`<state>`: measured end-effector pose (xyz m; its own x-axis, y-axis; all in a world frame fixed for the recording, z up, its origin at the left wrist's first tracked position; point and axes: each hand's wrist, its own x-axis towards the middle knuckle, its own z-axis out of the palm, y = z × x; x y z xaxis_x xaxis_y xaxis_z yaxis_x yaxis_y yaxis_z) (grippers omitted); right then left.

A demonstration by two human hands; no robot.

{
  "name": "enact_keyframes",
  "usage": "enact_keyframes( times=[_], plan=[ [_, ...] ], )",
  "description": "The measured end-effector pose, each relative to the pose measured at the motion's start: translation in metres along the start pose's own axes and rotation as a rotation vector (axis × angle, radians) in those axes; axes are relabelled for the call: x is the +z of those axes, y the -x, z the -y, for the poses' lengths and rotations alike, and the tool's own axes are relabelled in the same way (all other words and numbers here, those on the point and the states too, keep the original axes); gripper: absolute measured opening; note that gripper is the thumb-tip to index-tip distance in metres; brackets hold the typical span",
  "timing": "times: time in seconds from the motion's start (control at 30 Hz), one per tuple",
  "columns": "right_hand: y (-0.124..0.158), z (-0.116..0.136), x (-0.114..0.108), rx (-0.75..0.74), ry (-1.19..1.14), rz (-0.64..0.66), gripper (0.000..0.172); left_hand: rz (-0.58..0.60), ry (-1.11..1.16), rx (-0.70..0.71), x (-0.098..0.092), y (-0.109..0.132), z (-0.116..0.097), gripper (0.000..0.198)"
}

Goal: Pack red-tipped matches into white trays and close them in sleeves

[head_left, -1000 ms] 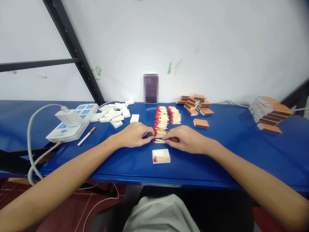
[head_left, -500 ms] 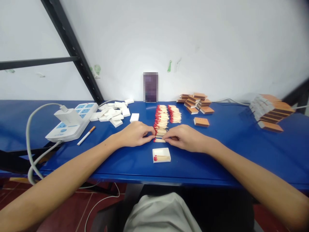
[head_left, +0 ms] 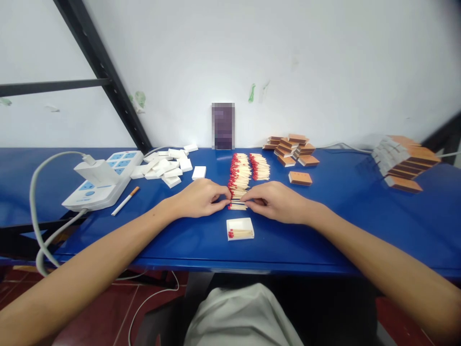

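Observation:
My left hand [head_left: 201,199] is closed at the red-headed end of the long row of matches [head_left: 240,173], thumb and forefinger pinching around the match heads. Facing it, my right hand [head_left: 275,202] has its thumb and forefinger at the plain wooden ends of the same near matches. A few matches lie between both sets of fingertips; how many are gripped is hidden. Just in front of the hands sits an open white matchbox tray [head_left: 240,223], with several matches along its near side. A shorter row of matches [head_left: 260,167] lies behind my right hand.
White trays [head_left: 162,166] are heaped at the back left, one lying apart. Matchbox sleeves [head_left: 288,149] are piled at the back right, with a stack of them [head_left: 406,158] farther right. A power strip [head_left: 104,180] and a cigarette [head_left: 125,201] lie left. A blurred dark panel [head_left: 223,126] stands by the wall.
My right thumb and forefinger have shifted slightly and show a wider gap. My left hand stays at the match heads. The whole view has moved a little.

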<state>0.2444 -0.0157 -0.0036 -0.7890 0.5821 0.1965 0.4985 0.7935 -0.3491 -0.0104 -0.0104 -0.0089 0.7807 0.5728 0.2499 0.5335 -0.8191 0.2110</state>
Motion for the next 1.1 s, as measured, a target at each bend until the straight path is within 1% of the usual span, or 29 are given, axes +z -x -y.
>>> enact_keyframes(
  times=[0.13,0.4,0.57,0.87,1.1],
  plan=[
    [-0.0002,-0.0004,0.0005,0.002,0.016,0.017,0.027,0.015,0.005,0.002,-0.0005,-0.0002,-0.0004,0.014],
    [-0.0009,0.0014,-0.0014,0.003,0.008,0.015,0.025,0.007,-0.012,0.011,-0.0021,-0.0005,-0.0025,0.016],
    [-0.0009,0.0018,-0.0017,0.007,0.017,0.026,0.025,0.018,-0.045,-0.007,-0.0024,-0.0008,-0.0015,0.02],
    [0.0002,0.0004,-0.0002,0.003,0.014,0.008,0.032,0.019,-0.072,-0.008,-0.0018,-0.0003,0.0001,0.022],
    [-0.0009,0.0002,-0.0002,0.009,0.023,0.02,0.029,0.025,-0.087,-0.009,-0.0015,0.0001,0.0005,0.023]
  ],
)
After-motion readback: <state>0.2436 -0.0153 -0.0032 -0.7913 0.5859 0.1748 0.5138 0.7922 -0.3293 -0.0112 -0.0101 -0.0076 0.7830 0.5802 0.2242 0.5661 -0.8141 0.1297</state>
